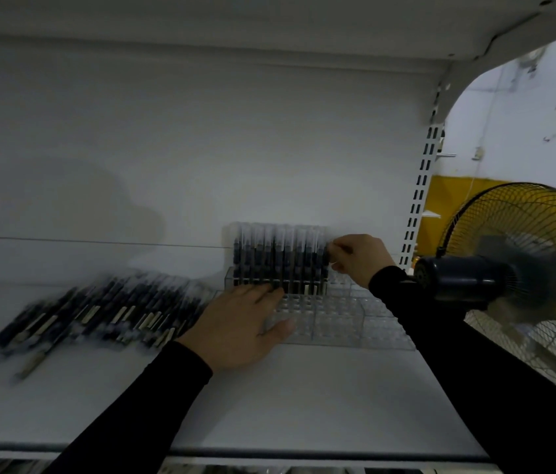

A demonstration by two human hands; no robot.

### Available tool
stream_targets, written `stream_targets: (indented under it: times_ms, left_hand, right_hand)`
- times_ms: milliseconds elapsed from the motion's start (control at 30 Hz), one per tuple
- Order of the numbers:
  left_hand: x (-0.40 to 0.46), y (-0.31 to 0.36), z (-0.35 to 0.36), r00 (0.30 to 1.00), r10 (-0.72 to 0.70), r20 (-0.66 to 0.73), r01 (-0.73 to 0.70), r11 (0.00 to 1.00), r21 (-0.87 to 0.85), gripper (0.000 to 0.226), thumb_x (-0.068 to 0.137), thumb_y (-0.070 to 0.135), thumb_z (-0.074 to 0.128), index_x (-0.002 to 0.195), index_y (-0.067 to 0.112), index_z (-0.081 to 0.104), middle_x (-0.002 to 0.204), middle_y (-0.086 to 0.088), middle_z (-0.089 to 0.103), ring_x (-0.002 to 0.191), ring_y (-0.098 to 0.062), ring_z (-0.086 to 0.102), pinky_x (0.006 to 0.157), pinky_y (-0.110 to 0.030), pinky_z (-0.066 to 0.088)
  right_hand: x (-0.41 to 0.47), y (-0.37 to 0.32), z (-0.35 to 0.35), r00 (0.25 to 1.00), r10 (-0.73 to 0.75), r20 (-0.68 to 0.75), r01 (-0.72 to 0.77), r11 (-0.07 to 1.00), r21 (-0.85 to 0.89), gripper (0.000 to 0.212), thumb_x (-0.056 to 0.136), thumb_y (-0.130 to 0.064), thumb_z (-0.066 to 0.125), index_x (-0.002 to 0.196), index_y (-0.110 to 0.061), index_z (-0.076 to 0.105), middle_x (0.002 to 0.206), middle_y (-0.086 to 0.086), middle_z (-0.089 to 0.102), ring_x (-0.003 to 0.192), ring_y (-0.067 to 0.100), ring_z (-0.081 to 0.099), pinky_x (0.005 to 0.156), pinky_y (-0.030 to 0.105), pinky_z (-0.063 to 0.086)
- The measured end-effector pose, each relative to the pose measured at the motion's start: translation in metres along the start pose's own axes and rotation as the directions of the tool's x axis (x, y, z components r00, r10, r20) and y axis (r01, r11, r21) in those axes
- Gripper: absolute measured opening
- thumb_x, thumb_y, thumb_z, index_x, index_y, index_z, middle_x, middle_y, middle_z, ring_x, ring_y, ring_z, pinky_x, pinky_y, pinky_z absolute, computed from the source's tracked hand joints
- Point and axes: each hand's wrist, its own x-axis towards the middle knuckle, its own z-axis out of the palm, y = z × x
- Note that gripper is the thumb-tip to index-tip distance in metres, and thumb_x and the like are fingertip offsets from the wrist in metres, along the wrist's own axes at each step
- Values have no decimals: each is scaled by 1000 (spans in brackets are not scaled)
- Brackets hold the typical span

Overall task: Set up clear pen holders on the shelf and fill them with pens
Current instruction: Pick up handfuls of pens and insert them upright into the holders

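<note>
Two hands at work on a white shelf (304, 388). Left hand (242, 328) flat, fingers straight and relaxed, pressing on the left end of a clear pen holder (331, 319). Right hand (360, 256) at about two o'clock from the left, fingers curled, pinching the top of a dark pen (327, 258) at the right end of the filled back row. Standing pens (280, 258) upright in that row, against the back wall at twelve o'clock from the left hand. Front tiers of the holder bare of pens. Loose pens (99, 313) lying in a blurred heap at nine o'clock from the left hand. Fan (522, 265) at three o'clock, beyond the shelf's slotted upright (418, 196).
</note>
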Motion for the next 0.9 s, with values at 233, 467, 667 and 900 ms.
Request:
stream_targets:
  times_ms: [233,467,667,900]
  left_hand:
    - [1,-2,3,1000,7,-11,-7,1000,-8,125,57,86,-29,155,25,20,162,1,22,146,-17,23,120,-29,16]
    - [0,-5,-1,998,11,-63,-18,994,-109,114,71,87,-10,152,18,29,157,-2,34,140,-17,34,118,-29,24]
    - [-34,-41,-28,975,-136,-175,105,979,-173,68,93,61,35,143,16,46,143,-2,51,132,-20,46,102,-15,25]
    - [-98,-134,-54,863,-477,-166,461,878,-126,65,92,58,41,133,9,56,135,-13,57,123,-30,53,102,-33,38]
  right_hand:
    - [-10,10,0,1000,8,9,-7,996,-87,30,98,-31,51,93,-9,72,88,6,72,80,20,66,84,35,53]
    - [-32,-5,-6,978,-134,-162,122,989,-84,26,98,-32,53,106,-13,69,101,3,70,81,14,60,82,25,50]
    - [-50,-53,15,900,-412,-144,408,911,-58,22,94,-31,58,95,-12,69,83,3,64,75,17,56,74,31,50]
    - [-55,-128,71,860,-503,85,501,865,38,40,95,-45,51,117,-15,64,112,4,65,100,20,60,93,29,45]
